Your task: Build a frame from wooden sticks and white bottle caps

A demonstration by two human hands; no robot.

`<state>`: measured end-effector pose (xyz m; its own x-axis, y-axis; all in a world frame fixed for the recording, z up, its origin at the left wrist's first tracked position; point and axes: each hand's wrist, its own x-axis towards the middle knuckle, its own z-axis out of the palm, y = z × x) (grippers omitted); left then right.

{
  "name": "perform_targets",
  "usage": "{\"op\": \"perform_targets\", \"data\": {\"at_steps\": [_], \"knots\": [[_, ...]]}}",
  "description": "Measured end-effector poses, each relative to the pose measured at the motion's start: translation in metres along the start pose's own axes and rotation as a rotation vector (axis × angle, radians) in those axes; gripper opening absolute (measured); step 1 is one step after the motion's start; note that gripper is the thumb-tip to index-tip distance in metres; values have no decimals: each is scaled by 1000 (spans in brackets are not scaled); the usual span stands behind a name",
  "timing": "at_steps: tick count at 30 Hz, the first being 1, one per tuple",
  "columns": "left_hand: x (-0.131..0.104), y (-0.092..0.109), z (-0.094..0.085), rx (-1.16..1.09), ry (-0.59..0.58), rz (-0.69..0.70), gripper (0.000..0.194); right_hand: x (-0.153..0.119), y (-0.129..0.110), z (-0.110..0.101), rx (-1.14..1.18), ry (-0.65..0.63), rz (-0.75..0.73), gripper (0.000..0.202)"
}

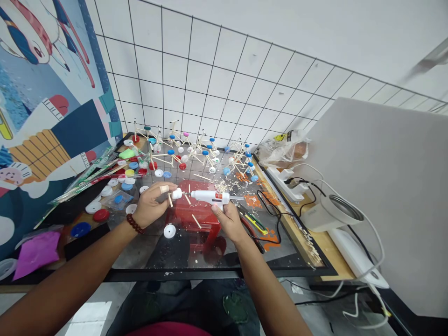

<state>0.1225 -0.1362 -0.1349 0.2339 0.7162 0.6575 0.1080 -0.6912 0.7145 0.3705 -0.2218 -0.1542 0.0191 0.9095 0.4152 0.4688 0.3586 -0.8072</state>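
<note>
My left hand (151,203), wearing a dark red bead bracelet and a bandage on one finger, pinches a white bottle cap (177,193). A short pale wooden stick (170,200) shows just under the cap. My right hand (230,220) is wrapped round a white hot glue gun (205,196), whose nozzle points left at the cap. Whether the tip touches the cap is hard to make out. A clear glue stick (237,199) juts from the gun's back. Below my hands lie another white cap (170,231) and a loose wooden stick (196,221).
Small stick-and-cap models (210,151) line the back by a wire grid (217,70). Loose caps (101,215) and wrapped packets lie left. Right are a yellow cutter (257,224), red-handled pliers (249,226), a black cord (279,219), wood scraps and a power strip (287,184).
</note>
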Motion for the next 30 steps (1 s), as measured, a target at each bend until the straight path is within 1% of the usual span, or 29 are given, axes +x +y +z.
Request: {"op": "perform_targets", "data": {"at_steps": [3,6,11,15,17,20,23,25,30], "knots": [[0,1,0,-29,-7,-45,22,1,0,0,4,32,4,41],[-1,1,-1,-40,-16,-64,22,2,0,0,15,29,-1,41],[-1,-1,-1,18,-25,1,20,1,0,1,-18,16,17,40],[-1,-3,-2,157,-16,73,19,1,0,0,-17,8,20,40],[-2,-4,-2,218,-16,81,22,1,0,-1,-13,7,27,40],[-4,-5,-2,242,-35,5,25,1,0,-1,-15,4,27,39],[-5,-7,0,185,-48,-118,27,1,-1,0,-18,7,18,40],[-5,-8,1,147,-48,-176,28,1,-1,0,-16,10,13,40],[-5,-8,2,105,-55,-219,30,1,-1,0,-11,4,7,40]]}}
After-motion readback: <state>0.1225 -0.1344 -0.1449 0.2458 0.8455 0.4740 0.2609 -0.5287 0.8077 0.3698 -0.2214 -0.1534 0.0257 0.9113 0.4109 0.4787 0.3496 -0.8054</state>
